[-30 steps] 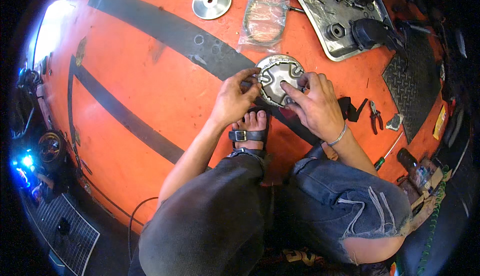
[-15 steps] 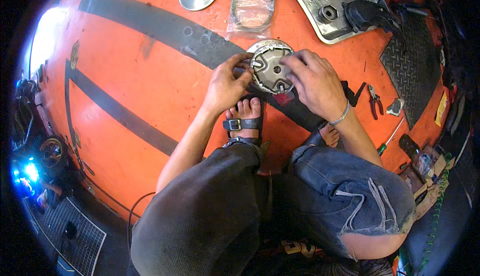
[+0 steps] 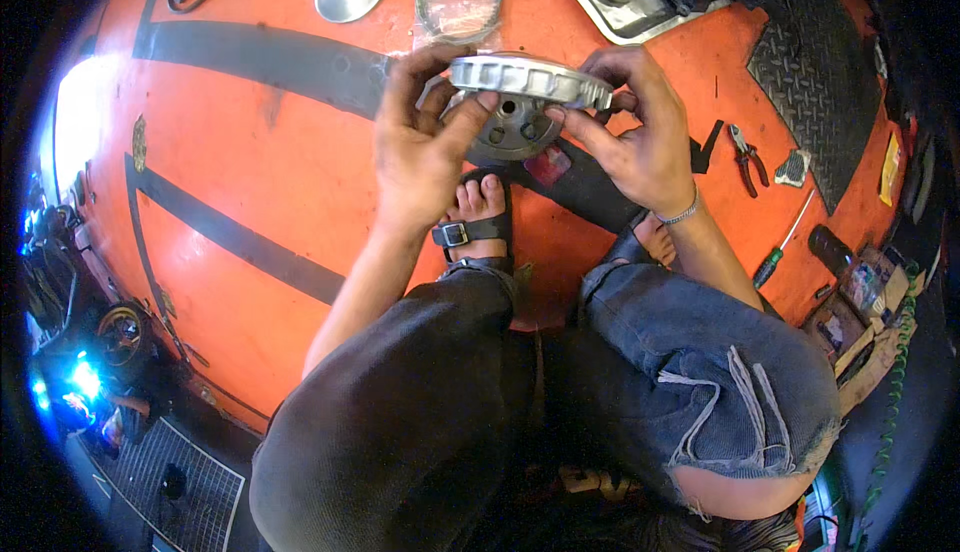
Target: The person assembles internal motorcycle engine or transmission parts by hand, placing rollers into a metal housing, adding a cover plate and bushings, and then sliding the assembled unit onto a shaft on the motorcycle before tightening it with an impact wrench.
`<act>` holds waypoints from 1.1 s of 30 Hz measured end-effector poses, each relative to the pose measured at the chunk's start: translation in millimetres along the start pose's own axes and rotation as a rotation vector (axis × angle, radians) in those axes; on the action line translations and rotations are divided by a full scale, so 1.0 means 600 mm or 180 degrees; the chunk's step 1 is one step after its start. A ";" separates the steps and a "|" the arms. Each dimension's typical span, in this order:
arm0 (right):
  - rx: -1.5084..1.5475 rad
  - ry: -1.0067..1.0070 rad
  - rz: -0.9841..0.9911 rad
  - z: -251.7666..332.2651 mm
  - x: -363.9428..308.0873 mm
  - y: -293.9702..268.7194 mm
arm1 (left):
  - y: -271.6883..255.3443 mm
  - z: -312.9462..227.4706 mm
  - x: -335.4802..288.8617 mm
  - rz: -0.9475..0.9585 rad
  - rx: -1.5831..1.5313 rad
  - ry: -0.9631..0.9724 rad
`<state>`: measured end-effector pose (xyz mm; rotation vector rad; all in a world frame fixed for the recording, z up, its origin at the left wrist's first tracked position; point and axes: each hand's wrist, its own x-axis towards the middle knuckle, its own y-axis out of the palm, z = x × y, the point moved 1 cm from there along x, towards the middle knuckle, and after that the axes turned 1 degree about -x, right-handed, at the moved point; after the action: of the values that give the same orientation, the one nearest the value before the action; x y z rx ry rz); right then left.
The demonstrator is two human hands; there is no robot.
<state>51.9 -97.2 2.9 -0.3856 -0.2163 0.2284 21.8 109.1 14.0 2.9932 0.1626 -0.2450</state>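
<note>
Head view: left hand [image 3: 425, 147] and right hand [image 3: 635, 137] grip round metal part [image 3: 525, 82]

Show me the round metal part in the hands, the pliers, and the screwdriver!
Round metal part [image 3: 528, 79], head view, on its ribbed outer rim.
Pliers [image 3: 745, 155], head view, on the joint above the handles.
Screwdriver [image 3: 768, 267], head view, on its green handle.
</note>
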 end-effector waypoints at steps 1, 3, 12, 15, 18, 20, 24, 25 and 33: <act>0.0000 0.0020 -0.0013 0.016 0.011 -0.009 | 0.000 -0.013 0.009 0.0188 -0.1172 -0.0300; -0.1184 -0.2029 -0.0397 0.052 0.029 -0.024 | -0.004 -0.045 0.020 0.0796 -0.3177 -0.0555; -0.0892 -0.2039 0.0067 -0.009 -0.028 0.000 | -0.006 -0.042 -0.009 0.0077 -0.1301 -0.1910; -0.0885 -0.0518 0.0054 -0.051 -0.098 0.024 | -0.024 -0.024 -0.028 -0.0293 -0.1137 -0.1683; -0.1515 0.0360 0.0727 -0.086 -0.145 0.047 | -0.049 -0.009 -0.037 -0.0687 -0.1564 -0.1878; -0.1885 0.0516 0.1037 -0.106 -0.153 0.072 | -0.057 -0.002 -0.038 -0.0615 -0.1691 -0.1950; -0.2151 0.0466 0.1183 -0.131 -0.154 0.079 | -0.054 0.005 -0.037 -0.0590 -0.1703 -0.1961; -0.2059 0.0456 0.1062 -0.133 -0.159 0.069 | -0.052 0.004 -0.037 -0.0583 -0.1701 -0.1946; -0.0460 0.0701 0.0143 -0.161 -0.211 -0.002 | -0.019 0.004 -0.037 -0.0443 -0.1687 -0.1739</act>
<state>-44.1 -164.6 -104.6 -0.5556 -0.0071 0.2133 -1.8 117.8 13.8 2.2964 0.3157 -0.8654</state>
